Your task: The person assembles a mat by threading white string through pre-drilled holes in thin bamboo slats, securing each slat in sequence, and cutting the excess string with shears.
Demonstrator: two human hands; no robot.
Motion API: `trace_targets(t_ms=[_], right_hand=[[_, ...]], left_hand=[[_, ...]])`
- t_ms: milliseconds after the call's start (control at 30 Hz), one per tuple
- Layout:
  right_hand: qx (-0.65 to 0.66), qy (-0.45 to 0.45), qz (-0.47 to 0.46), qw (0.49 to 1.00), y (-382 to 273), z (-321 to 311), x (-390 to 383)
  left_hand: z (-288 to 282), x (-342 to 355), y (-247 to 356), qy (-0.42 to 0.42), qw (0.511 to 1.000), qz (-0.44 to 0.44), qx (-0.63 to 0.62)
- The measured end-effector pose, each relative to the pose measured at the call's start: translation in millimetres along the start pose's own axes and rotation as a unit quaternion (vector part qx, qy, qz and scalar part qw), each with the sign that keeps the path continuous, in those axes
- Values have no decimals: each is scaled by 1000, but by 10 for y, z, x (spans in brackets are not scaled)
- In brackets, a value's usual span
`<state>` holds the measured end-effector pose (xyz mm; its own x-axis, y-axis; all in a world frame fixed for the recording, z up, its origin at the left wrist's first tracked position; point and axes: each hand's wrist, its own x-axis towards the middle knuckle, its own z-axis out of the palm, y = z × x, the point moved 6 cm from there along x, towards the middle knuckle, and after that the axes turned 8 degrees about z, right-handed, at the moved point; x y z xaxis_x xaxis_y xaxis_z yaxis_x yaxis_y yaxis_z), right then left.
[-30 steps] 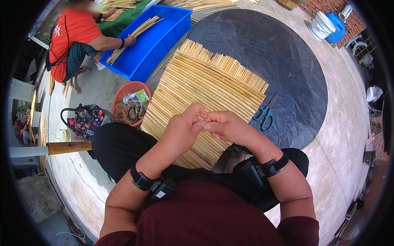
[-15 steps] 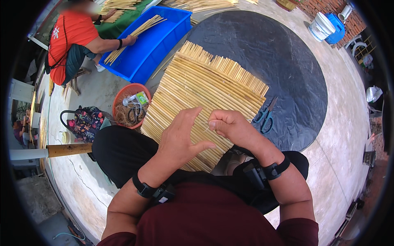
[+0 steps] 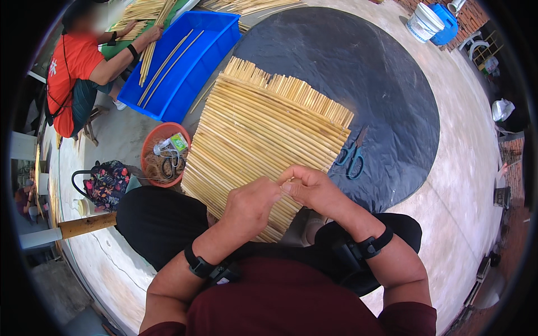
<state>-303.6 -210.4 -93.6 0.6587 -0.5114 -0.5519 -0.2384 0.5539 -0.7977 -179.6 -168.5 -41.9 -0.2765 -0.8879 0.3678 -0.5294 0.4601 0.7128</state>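
A mat of yellow reed or bamboo sticks (image 3: pixel 252 129), laid side by side, slants across my lap, its far end finished with a row of short cut sticks. Over its near right part my two hands meet at the fingertips. My left hand (image 3: pixel 249 206) is closed, thumb and fingers pinched; whatever lies in them is hidden. My right hand (image 3: pixel 309 189) pinches too, on a thin thread that barely shows at the fingers. Just beyond the mat's right edge, scissors (image 3: pixel 353 157) with teal handles lie on a round black sheet (image 3: pixel 392 112).
Left of the mat stands an orange basket (image 3: pixel 150 147) with brown fibre, scissors and a green-white packet. Beside it sits a flowered bag (image 3: pixel 109 185). A person in an orange shirt (image 3: pixel 78 56) holds sticks over a blue tub (image 3: pixel 190 73). White and blue buckets (image 3: pixel 424 23) stand far right.
My left hand has gone from open to pinched and come against my right fingertips. Across the way, the other person has lifted the sticks up; a few now lie in the tub.
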Motion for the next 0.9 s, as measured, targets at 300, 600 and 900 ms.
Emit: trace_targets(t_ms=[300,600,900], right_hand=[[-291,160,-195,923,-441,-134,-281],[-264,332,-192,885,-505,-585,-333],[208,292,-132,924,-353,-972,-314]], left_hand=[[117,145,-134,-25,993,-80,-88],[557,527,-933,19,977,-152,-145],[871,831,-1239,90,985,35,141]])
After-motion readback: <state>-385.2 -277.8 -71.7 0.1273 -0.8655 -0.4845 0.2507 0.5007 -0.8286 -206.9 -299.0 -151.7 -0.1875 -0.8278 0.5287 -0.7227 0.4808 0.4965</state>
